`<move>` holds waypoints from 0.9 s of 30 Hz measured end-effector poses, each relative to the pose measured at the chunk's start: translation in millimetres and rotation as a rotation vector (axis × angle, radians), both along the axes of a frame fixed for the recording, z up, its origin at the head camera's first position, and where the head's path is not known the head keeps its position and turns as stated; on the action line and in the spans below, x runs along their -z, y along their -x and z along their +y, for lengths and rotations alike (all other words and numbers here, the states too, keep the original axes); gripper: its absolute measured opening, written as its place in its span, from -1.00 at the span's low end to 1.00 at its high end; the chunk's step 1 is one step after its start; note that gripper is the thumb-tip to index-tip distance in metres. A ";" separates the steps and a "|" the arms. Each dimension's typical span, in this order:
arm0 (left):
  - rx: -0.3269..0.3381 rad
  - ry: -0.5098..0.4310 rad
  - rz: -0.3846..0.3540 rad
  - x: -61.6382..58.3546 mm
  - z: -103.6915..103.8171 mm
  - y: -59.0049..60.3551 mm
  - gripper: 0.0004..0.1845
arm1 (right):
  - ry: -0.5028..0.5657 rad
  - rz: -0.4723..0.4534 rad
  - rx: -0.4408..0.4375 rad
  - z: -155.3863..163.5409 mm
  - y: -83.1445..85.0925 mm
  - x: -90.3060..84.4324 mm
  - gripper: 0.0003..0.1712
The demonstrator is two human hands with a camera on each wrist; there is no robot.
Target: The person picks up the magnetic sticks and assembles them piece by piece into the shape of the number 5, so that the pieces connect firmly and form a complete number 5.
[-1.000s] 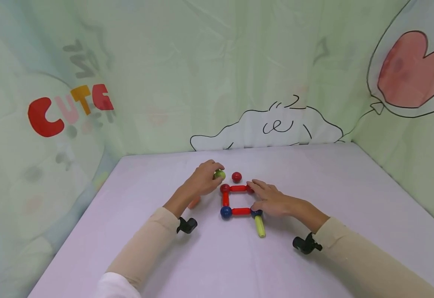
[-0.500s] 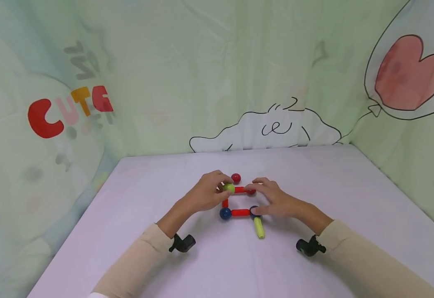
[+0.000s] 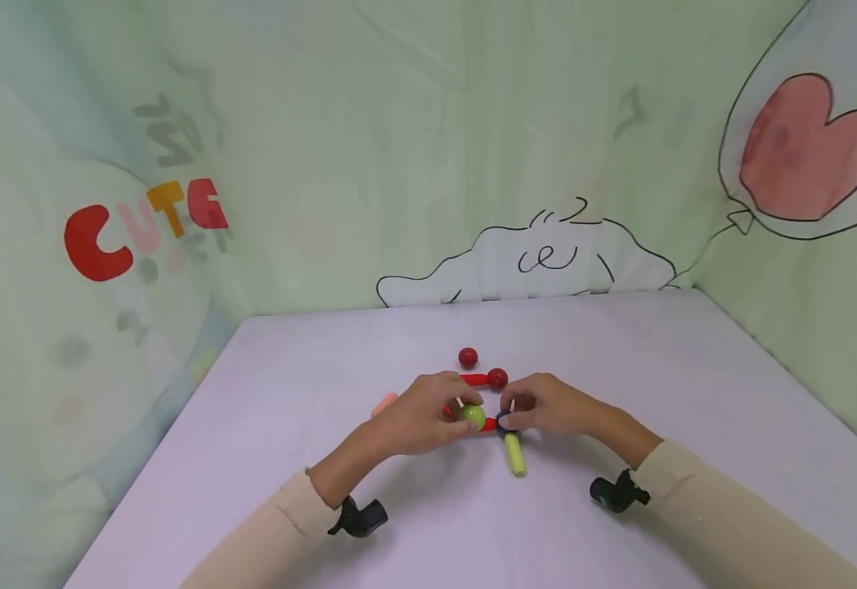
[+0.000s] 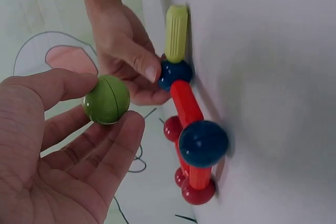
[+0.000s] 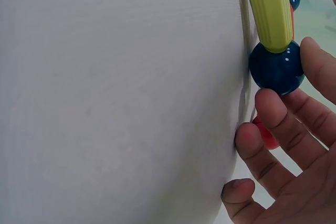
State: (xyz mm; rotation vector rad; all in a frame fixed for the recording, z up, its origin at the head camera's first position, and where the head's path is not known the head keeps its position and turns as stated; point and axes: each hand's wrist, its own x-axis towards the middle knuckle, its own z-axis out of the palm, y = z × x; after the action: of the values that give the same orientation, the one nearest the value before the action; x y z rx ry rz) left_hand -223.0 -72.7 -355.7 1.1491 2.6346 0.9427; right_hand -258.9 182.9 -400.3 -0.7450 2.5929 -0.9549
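My left hand pinches a green ball between thumb and fingertips, held above the table. With thumb and fingers, my right hand holds a dark blue ball at the near right corner of a ball-and-rod frame. A yellow-green rod sticks out from that ball towards me. One red rod joins it to a second blue ball, which my left hand hides in the head view. At the far side, another red rod meets a red ball.
A separate red ball lies just beyond the frame. Left of it, an orange-pink rod shows partly behind my left hand. The pale table ends at a printed curtain.
My left hand has carried the green ball from the frame's far left, nearer to me and rightward. My right hand has drawn back from the far red ball and now holds the near blue ball.
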 end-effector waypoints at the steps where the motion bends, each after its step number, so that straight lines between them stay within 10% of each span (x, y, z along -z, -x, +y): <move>1: 0.012 0.003 -0.002 1.5 0.9 -1.6 -0.76 | 0.002 -0.005 -0.005 0.2 0.3 0.3 -0.83; 27: 0.220 0.172 0.027 38.5 47.8 -30.3 -0.70 | -0.043 -0.039 0.043 -2.7 2.0 1.1 -0.87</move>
State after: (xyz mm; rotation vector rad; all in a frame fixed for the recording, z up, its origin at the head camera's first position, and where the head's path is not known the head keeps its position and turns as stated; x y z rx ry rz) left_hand -192.7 -24.9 -394.2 1.3799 2.4852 0.6513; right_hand -260.9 180.2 -401.4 -0.6556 2.5969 -0.9139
